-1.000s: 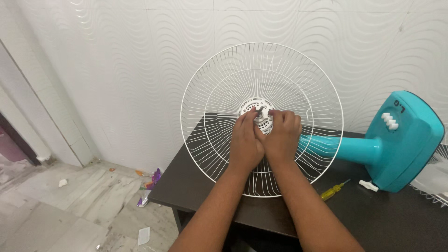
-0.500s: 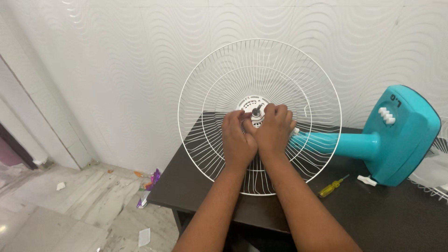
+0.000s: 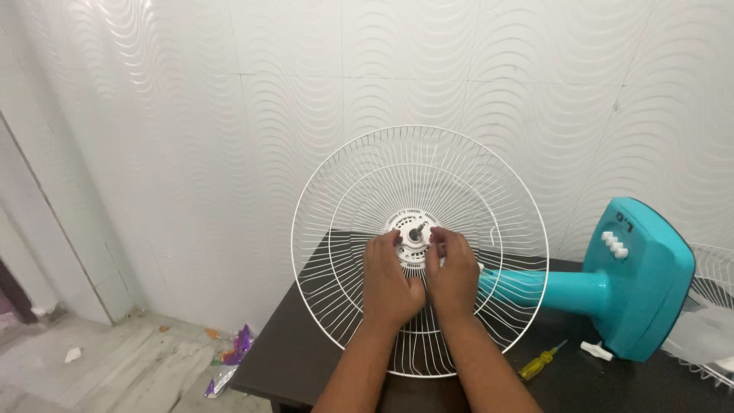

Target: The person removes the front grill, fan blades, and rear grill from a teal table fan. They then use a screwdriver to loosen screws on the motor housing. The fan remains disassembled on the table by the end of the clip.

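A white wire fan guard (image 3: 419,164) stands on edge on a dark table (image 3: 306,352), fixed to a teal fan lying on its side. At the guard's centre is a white hub ring (image 3: 414,223) around a metal shaft (image 3: 418,227). My left hand (image 3: 390,279) and my right hand (image 3: 453,275) reach inside the guard, side by side and touching. The fingertips of both hands pinch the white hub ring, left fingers on its left side, right fingers on its right. The lower part of the hub is hidden behind my hands.
The fan's teal stem (image 3: 535,287) leads right to its teal base (image 3: 642,279) with white buttons. A yellow-handled screwdriver (image 3: 535,365) and a small white part (image 3: 595,350) lie on the table. Another white guard (image 3: 711,336) shows at the right edge. Litter (image 3: 229,359) lies on the floor.
My head has tilted up, so everything sits lower in view. My fingers have shifted around the hub: the left ones moved off the shaft to the ring's left side.
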